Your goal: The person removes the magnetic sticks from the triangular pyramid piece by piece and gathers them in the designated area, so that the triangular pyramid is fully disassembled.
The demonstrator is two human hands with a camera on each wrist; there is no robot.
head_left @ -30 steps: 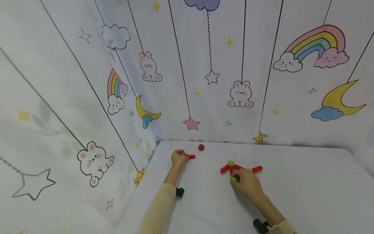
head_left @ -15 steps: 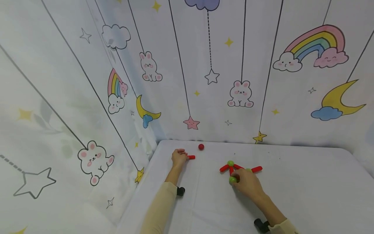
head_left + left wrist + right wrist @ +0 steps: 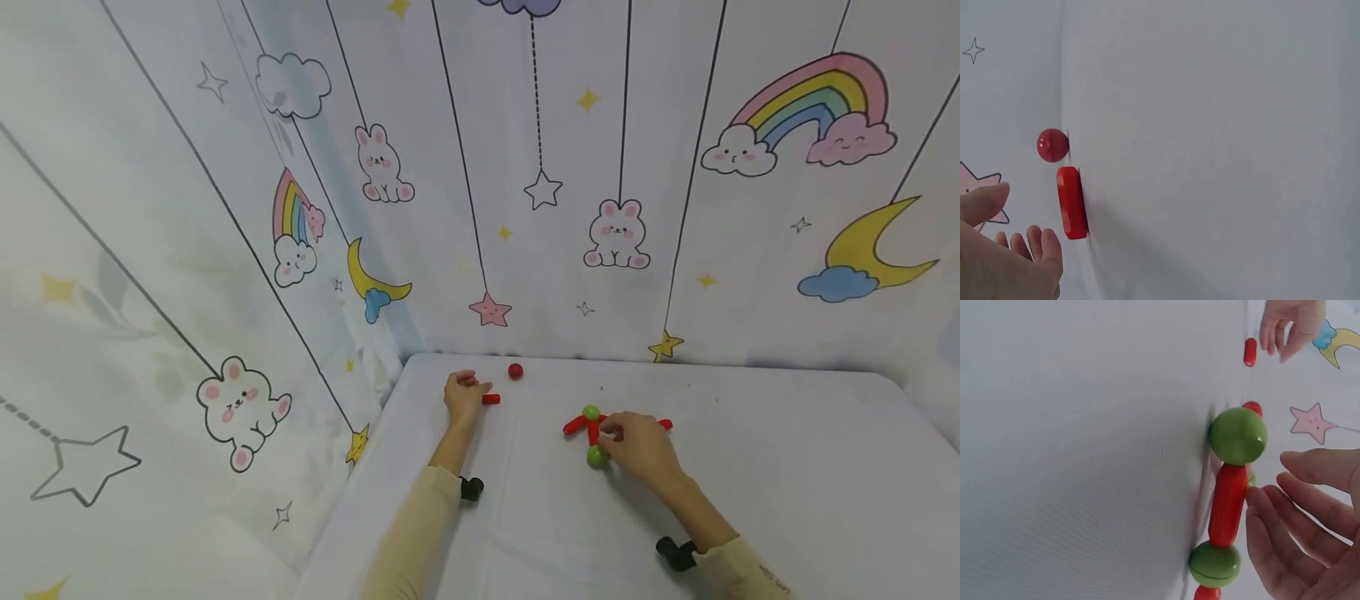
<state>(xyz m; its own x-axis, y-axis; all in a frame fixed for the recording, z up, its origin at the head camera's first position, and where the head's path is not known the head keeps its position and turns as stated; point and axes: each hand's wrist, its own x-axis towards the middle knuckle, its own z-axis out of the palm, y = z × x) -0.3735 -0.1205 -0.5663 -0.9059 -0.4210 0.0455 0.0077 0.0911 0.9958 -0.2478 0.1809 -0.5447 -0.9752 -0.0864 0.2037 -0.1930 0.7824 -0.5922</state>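
Note:
My right hand (image 3: 645,450) has its thumb and fingers spread beside a toy frame of red sticks and green balls on the table. In the right wrist view, a gap shows between the thumb and the near green ball (image 3: 1239,436); the fingers are beside a red stick (image 3: 1229,505) that joins it to another green ball (image 3: 1215,564). More red sticks, such as the left one (image 3: 575,426), branch from the far ball; the hand hides part of the frame. My left hand (image 3: 463,400), fingers loosely bent and holding nothing, is beside a loose red stick (image 3: 1072,203).
A red ball (image 3: 515,371) lies near the table's back edge, just past the loose stick. The white table (image 3: 787,483) meets a printed curtain (image 3: 555,275) at the back and left. Black wrist mounts (image 3: 471,489) sit on both forearms.
My right fingers have come off the near green ball and loosened, moving slightly away. The left hand's fingers have lifted and spread a little beside the loose stick. The head view has tilted slightly.

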